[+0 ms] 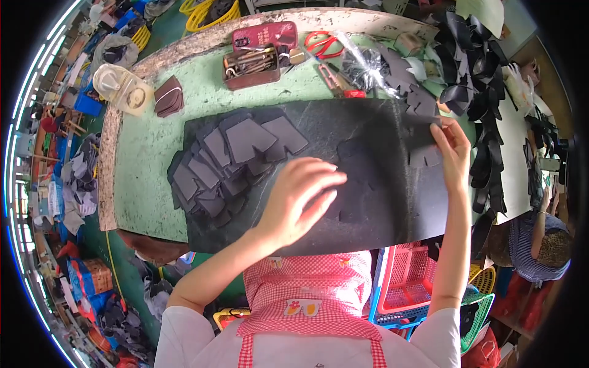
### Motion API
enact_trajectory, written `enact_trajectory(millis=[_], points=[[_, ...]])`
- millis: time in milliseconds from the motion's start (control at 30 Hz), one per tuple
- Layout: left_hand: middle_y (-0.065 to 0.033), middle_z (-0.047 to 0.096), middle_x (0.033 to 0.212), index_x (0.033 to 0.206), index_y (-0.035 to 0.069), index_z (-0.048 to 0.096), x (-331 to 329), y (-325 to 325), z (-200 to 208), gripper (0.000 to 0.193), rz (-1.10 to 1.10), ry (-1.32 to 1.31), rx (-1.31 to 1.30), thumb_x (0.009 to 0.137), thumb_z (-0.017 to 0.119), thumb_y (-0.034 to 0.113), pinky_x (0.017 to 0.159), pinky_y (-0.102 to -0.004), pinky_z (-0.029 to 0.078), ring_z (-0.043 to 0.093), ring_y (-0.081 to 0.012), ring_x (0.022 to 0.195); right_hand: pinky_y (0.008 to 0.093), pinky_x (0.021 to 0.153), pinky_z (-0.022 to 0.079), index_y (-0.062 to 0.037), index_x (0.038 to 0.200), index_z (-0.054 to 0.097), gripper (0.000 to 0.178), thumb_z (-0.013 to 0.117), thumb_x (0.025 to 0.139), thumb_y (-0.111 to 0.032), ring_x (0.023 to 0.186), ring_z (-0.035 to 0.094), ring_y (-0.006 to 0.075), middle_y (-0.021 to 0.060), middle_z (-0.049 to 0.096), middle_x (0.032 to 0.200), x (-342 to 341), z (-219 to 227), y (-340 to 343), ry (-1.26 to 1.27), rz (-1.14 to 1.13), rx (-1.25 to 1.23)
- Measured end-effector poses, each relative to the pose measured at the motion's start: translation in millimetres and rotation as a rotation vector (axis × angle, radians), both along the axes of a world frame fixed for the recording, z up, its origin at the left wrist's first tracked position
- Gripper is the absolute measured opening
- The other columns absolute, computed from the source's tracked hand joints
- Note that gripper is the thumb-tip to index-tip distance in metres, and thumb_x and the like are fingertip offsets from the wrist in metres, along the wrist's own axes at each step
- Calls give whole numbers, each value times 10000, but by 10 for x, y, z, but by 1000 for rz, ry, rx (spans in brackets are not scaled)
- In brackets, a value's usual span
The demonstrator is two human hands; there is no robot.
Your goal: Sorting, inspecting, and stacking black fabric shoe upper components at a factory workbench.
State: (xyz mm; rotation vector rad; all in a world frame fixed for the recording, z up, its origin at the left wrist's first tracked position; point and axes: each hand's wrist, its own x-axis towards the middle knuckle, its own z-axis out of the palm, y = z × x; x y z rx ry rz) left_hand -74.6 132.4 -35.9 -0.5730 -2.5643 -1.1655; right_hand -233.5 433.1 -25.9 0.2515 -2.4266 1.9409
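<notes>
At two o'clock on the black mat point(380, 230), the right hand point(454, 147) pinches a dark flat piece point(421, 124) between thumb and fingers. The left hand point(300, 199), blurred over the mat's middle, curls loosely around nothing visible, with overlapping grey pieces point(245, 140) at its ten o'clock.

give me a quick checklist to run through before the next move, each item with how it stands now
1. Right hand has a grip on the dark piece: ok, pinched at its edge.
2. Left hand free: ok, fingers apart and nothing seen in it, though it is blurred.
3. Pile of grey pieces squared up: not ok, they overlap in a loose fan.
4. Open tool tin off the black mat: ok, it sits beyond the far edge.
5. Number of pieces in the pile: cannot tell, many are covered.
</notes>
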Motion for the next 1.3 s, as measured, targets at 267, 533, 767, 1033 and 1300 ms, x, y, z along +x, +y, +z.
enact_trajectory(millis=[267, 533, 767, 1033, 1300], points=[[10, 620, 725, 890, 21, 581, -91, 162, 115, 161, 33, -718, 561, 936, 705, 113, 517, -215, 455, 586, -50, 607, 183, 667, 504, 10, 1006, 651, 109, 682, 947, -76, 832, 652, 48, 46, 694, 917, 864, 247, -660, -531, 483, -76], [-19, 643, 644, 846, 21, 618, -99, 1, 66, 203, 94, -857, 184, 922, 728, 175, 469, -231, 446, 604, -70, 504, 219, 522, 520, 10, 842, 628, 182, 675, 947, -130, 590, 679, 110, 50, 682, 675, 1104, 99, -701, -627, 389, 280], [-44, 649, 601, 844, 32, 648, -96, 26, -36, 217, 100, -729, 107, 900, 740, 221, 465, -275, 459, 641, -129, 483, 220, 519, 530, 22, 819, 626, 199, 700, 926, -129, 585, 672, 104, 69, 681, 667, 1091, 83, -738, -594, 384, 333], [-181, 452, 1456, 1330, 54, 550, 119, 397, 0, 658, -178, -56, -362, 778, 774, 336, 1097, -479, 402, 468, -344, 1341, 343, 615, 512, -37, 854, 660, 184, 768, 830, -184, 617, 638, 165, 82, 628, 645, 876, 70, -593, -131, 334, 692], [-163, 347, 1576, 1471, 31, 429, 558, 488, -310, 591, -312, -21, -475, 919, 562, 193, 1217, -497, 246, 314, -310, 1476, 423, 833, 495, -89, 1224, 531, 502, 778, 811, -230, 961, 613, 285, 114, 615, 1060, 138, -163, 213, -4, -110, 897]])
